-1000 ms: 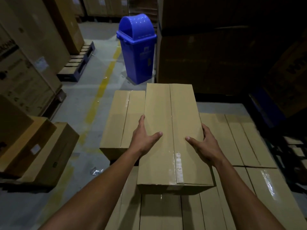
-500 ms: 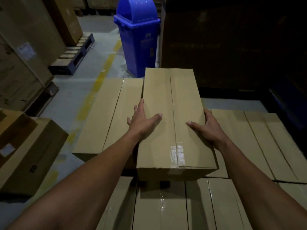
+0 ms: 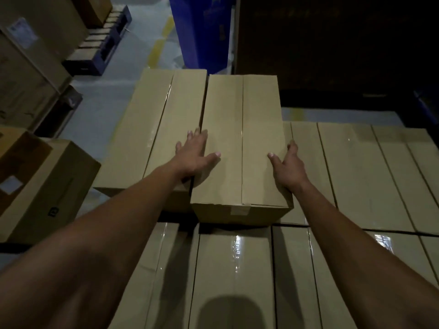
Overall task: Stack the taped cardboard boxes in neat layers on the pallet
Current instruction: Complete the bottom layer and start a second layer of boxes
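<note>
A long taped cardboard box [image 3: 240, 143] lies on top of a layer of taped boxes [image 3: 356, 176], its long side running away from me. It sits close beside another upper-layer box [image 3: 156, 129] on its left. My left hand [image 3: 194, 153] lies with straight fingers over the seam between the two, thumb on the box's top. My right hand [image 3: 288, 166] presses flat against the box's right side, thumb on top. The pallet is hidden under the boxes.
A blue bin [image 3: 202, 32] stands behind the stack. A dark tall stack [image 3: 332, 43] fills the back right. Loose cartons [image 3: 42, 186] sit on the floor at the left, with a pallet [image 3: 99, 46] and large cartons [image 3: 23, 67] beyond.
The box has moved forward and left until it sits against the neighbouring upper box. Both hands travelled with it, and my view has come closer and tilted down.
</note>
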